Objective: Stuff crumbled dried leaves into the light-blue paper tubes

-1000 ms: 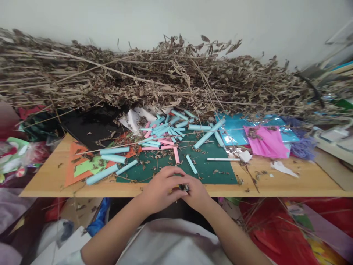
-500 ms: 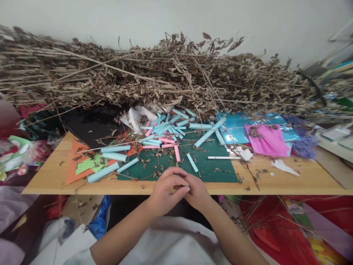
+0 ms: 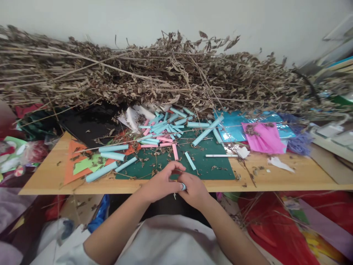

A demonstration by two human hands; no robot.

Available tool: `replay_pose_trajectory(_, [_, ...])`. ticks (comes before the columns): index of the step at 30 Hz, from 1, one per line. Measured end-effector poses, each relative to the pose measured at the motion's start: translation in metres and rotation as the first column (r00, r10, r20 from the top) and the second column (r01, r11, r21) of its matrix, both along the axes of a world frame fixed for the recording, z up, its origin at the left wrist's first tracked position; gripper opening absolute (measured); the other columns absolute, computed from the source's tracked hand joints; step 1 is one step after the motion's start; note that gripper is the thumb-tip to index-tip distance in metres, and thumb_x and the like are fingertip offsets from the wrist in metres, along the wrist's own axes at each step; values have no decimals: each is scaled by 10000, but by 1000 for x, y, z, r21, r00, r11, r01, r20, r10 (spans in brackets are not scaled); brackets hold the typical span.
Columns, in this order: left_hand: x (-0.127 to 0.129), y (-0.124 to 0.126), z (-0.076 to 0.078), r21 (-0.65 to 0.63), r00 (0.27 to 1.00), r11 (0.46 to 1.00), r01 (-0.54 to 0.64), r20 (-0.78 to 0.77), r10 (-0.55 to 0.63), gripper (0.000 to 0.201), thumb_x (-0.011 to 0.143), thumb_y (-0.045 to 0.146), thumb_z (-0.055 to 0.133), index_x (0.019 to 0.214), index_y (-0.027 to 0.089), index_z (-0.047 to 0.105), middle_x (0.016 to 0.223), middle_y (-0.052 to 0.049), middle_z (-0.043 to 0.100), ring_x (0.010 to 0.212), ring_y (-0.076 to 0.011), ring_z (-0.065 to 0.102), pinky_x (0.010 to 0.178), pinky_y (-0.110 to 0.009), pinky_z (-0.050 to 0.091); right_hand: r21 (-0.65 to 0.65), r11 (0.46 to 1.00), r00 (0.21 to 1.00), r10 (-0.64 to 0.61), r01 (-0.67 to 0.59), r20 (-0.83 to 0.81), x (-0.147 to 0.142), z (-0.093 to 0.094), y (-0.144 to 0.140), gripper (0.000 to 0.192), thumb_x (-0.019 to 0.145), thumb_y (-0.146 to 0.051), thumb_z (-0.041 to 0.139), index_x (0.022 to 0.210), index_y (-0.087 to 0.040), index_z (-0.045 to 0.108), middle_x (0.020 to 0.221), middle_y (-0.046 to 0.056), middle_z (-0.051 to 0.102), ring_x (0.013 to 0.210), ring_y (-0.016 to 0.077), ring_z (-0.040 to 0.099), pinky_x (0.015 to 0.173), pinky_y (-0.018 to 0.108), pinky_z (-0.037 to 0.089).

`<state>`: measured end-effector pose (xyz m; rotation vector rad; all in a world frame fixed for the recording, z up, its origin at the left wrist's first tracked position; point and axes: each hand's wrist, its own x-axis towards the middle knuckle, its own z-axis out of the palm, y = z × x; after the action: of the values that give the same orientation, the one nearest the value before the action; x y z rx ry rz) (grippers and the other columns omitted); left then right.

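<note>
A wooden bench (image 3: pixel 289 180) carries a green mat (image 3: pixel 209 162), orange paper (image 3: pixel 72 162), black sheet (image 3: pixel 91 125) and blue sheet (image 3: pixel 234 129) with pink paper (image 3: pixel 263 138). Blue and pink paper rolls (image 3: pixel 162 132) lie scattered on the mat. Dry branches (image 3: pixel 138 77) pile along the back.

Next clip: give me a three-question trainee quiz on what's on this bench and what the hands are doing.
1. True or false: the left hand and right hand meet at the near edge of the wooden table.
2. What lies heaped along the back of the table? A) dried leafy branches B) folded towels C) metal rods
3. What colour is the cutting mat in front of the hands?

Key
1. True; both pinch a small pale blue roll between the fingertips.
2. A; the dried branches span the whole width, above the scattered blue and pink paper rolls.
3. Dark green.
</note>
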<state>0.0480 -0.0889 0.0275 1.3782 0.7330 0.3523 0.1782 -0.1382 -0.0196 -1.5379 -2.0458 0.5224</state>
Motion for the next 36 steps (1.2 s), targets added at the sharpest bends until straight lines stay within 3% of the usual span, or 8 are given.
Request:
replay_pose_trajectory(3, [1, 7, 10, 181, 970, 974, 137, -224, -95, 320, 600, 113, 456, 904, 211, 429, 905, -4, 460, 819, -132, 436, 670, -242, 365, -13, 1000, 999, 13, -13, 45, 0, 1, -1, 51, 624, -131, 446, 625, -169, 480, 634, 57, 568, 578, 175, 499, 492, 254, 302])
replay_pose_trajectory(8, [2, 6, 13, 375, 833, 878, 298, -552, -47, 159, 570, 167, 464, 719, 189, 414, 646, 42, 433, 578, -98, 364, 489, -206, 277, -38, 998, 997, 55, -53, 54, -3, -3, -2, 56, 656, -157, 437, 657, -174, 490, 667, 47, 579, 600, 164, 509, 506, 246, 307])
replay_pose_trajectory(15, [-5, 9, 10, 253, 917, 940, 229, -379, -122, 164, 640, 214, 488, 785, 180, 419, 641, 46, 436, 569, -85, 391, 503, -193, 321, -50, 999, 999, 0, -3, -44, -6, -2, -3, 82, 673, -224, 476, 748, -194, 464, 688, 21, 569, 612, 148, 528, 512, 230, 363])
replay_pose_trajectory(18, [-3, 15, 11, 250, 956, 944, 217, -250, -154, 178, 688, 249, 492, 842, 174, 441, 691, 23, 470, 621, -95, 438, 574, -217, 376, 84, 993, 967, -62, 85, -249, -5, -11, 5, 257, 658, -243, 505, 889, -203, 401, 716, 18, 541, 596, 144, 522, 523, 250, 402])
replay_pose_trajectory(22, [6, 20, 4, 597, 973, 783, 172, -227, -41, 131, 714, 229, 495, 824, 175, 541, 857, -44, 487, 829, -149, 459, 772, -289, 371, 291, 941, 903, -33, 172, -429, -2, -32, 23, 515, 654, -231, 495, 1077, -202, 201, 870, 68, 477, 705, 163, 513, 605, 310, 440])
replay_pose_trajectory(25, [12, 21, -8, 715, 975, 673, 189, -218, -43, 176, 726, 266, 496, 862, 180, 567, 938, -72, 477, 905, -170, 445, 835, -305, 351, 326, 927, 904, -33, 187, -426, -1, -41, 32, 559, 681, -225, 464, 1110, -202, 106, 912, 81, 425, 768, 169, 490, 651, 337, 440])
replay_pose_trajectory(31, [20, 29, -30, 784, 974, 588, 199, -223, -32, 171, 754, 286, 465, 829, 163, 557, 918, -69, 547, 925, -164, 469, 844, -290, 353, 333, 935, 943, -7, 124, -332, 21, -33, 32, 496, 680, -214, 485, 1104, -195, 227, 920, 80, 407, 839, 188, 455, 724, 369, 413])
replay_pose_trajectory(36, [24, 34, -35, 739, 926, 589, 328, -375, -45, 252, 774, 343, 415, 909, 168, 536, 893, -59, 602, 841, -175, 534, 743, -284, 399, 197, 973, 992, -128, 122, 17, 80, -13, 32, 410, 701, -362, 517, 1065, -198, 422, 1028, 101, 443, 987, 251, 387, 833, 422, 306])
